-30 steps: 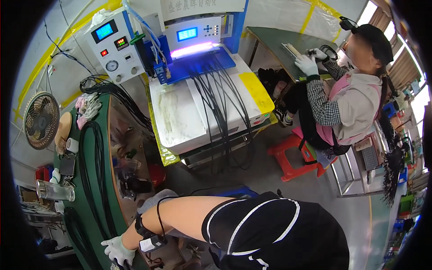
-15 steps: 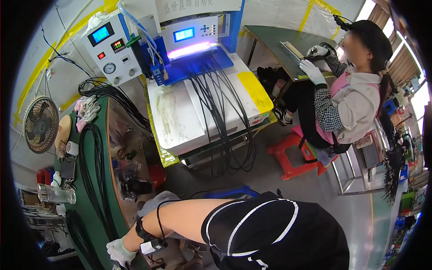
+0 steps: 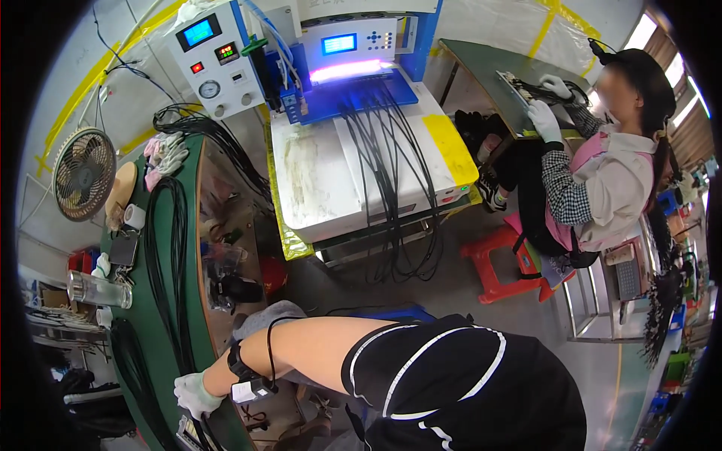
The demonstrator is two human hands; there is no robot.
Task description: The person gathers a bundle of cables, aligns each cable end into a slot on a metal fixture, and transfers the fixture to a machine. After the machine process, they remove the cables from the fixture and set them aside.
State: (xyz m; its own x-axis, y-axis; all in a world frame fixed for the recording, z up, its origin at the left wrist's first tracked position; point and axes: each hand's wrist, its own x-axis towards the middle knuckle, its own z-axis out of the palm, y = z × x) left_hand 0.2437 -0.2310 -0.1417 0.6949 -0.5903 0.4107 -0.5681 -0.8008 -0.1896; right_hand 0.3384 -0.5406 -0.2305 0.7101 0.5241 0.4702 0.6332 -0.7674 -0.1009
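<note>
My right hand (image 3: 197,395), in a white glove, is at the front end of the green table (image 3: 193,169), at the lower left. Its fingers curl around a long bundle of black cables (image 3: 179,255) that lies looped along the tabletop. The cable ends pass below the glove, beside a small silvery object (image 3: 188,430) partly cut off by the picture's edge. A black strap with a small white device (image 3: 252,390) sits on that wrist. My left hand does not show.
A second black cable bundle (image 3: 139,383), a glass bottle (image 3: 98,289), gloves (image 3: 167,154) and a fan (image 3: 84,174) stand or lie at left. Ahead, a white machine (image 3: 320,199) has cables hanging off its front. A gloved co-worker (image 3: 602,173) sits at right, near a red stool (image 3: 500,263).
The view has shifted, so the machine and co-worker appear farther right and higher. My right hand stays by the cables at the table's front end. The co-worker's hands have moved slightly.
</note>
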